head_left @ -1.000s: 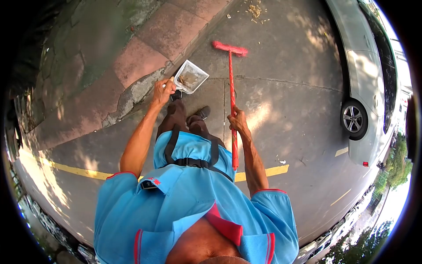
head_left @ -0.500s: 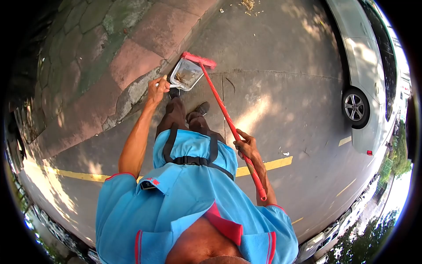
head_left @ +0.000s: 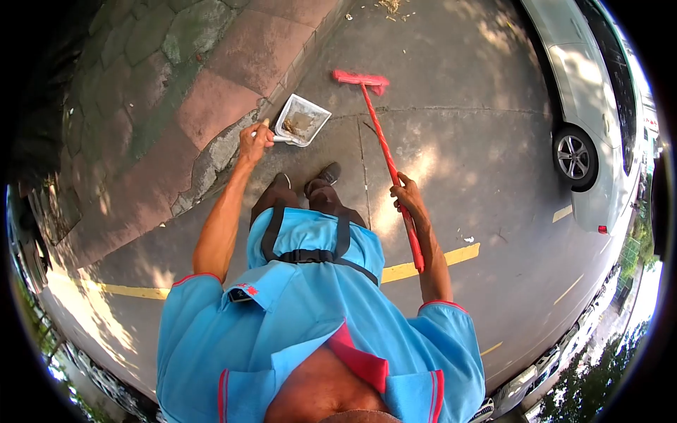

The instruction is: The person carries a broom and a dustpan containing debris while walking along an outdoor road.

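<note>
My left hand [head_left: 255, 142] is closed around the handle of a white dustpan [head_left: 314, 113]. The pan is by the curb, in front of my feet, with brown debris [head_left: 293, 125] lying in it. Wrapped round the red handle of a broom [head_left: 383, 144] is my right hand [head_left: 407, 193]. The red broom head [head_left: 361, 79] is ahead and to the right of the pan, apart from it, over the pavement. Whether its bristles touch the ground I cannot tell.
A raised curb of reddish slabs [head_left: 220, 99] runs along the left. On the right stands a silver car [head_left: 589, 106]. More dry litter [head_left: 390, 7] lies far ahead on the asphalt. A yellow painted line [head_left: 430, 264] crosses beside me, and a thin twig [head_left: 369, 127] lies near the broom.
The broom head has moved away from the dustpan's edge, forward and to the right. My right hand has gone forward with it. The dustpan has shifted only slightly.
</note>
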The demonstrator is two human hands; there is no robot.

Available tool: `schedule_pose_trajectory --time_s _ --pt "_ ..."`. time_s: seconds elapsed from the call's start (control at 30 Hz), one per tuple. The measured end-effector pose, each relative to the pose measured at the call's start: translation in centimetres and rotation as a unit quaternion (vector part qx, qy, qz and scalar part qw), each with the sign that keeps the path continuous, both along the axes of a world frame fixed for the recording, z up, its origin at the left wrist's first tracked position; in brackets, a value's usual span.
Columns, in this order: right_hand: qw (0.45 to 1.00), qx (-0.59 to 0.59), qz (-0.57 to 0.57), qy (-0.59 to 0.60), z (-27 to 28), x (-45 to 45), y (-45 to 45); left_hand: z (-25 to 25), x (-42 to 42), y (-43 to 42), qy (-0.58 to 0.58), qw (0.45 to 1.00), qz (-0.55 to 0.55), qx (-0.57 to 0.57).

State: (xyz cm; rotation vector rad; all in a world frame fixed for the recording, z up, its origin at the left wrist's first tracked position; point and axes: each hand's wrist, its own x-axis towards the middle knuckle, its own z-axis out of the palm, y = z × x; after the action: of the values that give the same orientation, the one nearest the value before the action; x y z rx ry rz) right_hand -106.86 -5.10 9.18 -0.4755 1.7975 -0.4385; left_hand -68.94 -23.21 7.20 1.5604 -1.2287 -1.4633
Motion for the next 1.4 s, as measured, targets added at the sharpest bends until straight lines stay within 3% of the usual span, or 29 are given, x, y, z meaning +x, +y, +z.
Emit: schedule_pose_trajectory --time_s 0.07,0.17,0.33,0.4,0.5,0.6,0.73,0.83,1.07,1.13,1.33,1.4 --pt "0.989 -0.041 0.110 0.085 -1.5 1.7 -1.6 -0.4 0.2 -0.1 0.002 1.000 -0.009 -0.005" --pt "0.974 -0.048 0.179 0.130 -4.2 4.6 -2.5 -0.8 0.7 0.3 0.004 1.000 -0.013 -0.010" --pt "0.973 -0.081 0.185 0.116 -3.6 8.8 1.7 -1.3 0.5 2.3 0.016 0.999 0.023 0.019" --pt "0.994 -0.016 0.102 0.020 -1.8 10.1 4.0 -1.8 1.0 3.7 0.025 1.000 0.011 0.000" --pt "0.995 -0.024 0.093 -0.008 -1.6 11.1 8.1 -0.6 1.8 5.7 0.032 0.999 0.014 0.002" --pt "0.996 0.018 -0.006 -0.083 2.5 12.2 10.0 1.2 2.7 7.5 0.044 0.999 0.012 0.026" --pt "0.994 0.021 -0.058 -0.092 4.9 12.1 11.1 1.2 4.6 9.2 0.061 0.997 -0.007 0.036" --pt "0.995 0.010 -0.098 -0.028 4.7 11.6 10.3 1.4 5.3 10.6 0.037 0.999 -0.002 0.036" --pt "0.993 0.000 -0.110 0.035 -3.0 6.9 9.2 0.4 4.6 13.4 -0.022 0.998 -0.059 -0.022" --pt "0.995 -0.009 -0.100 0.026 -3.3 7.8 9.5 0.7 4.1 14.1 -0.072 0.993 -0.068 -0.067" --pt "0.999 -0.004 -0.042 -0.023 -1.4 13.6 11.6 0.2 4.6 14.2 -0.043 0.995 -0.084 -0.011" --pt "0.999 -0.004 -0.014 -0.030 0.0 14.9 12.5 1.2 3.9 14.3 -0.079 0.989 -0.108 -0.063"
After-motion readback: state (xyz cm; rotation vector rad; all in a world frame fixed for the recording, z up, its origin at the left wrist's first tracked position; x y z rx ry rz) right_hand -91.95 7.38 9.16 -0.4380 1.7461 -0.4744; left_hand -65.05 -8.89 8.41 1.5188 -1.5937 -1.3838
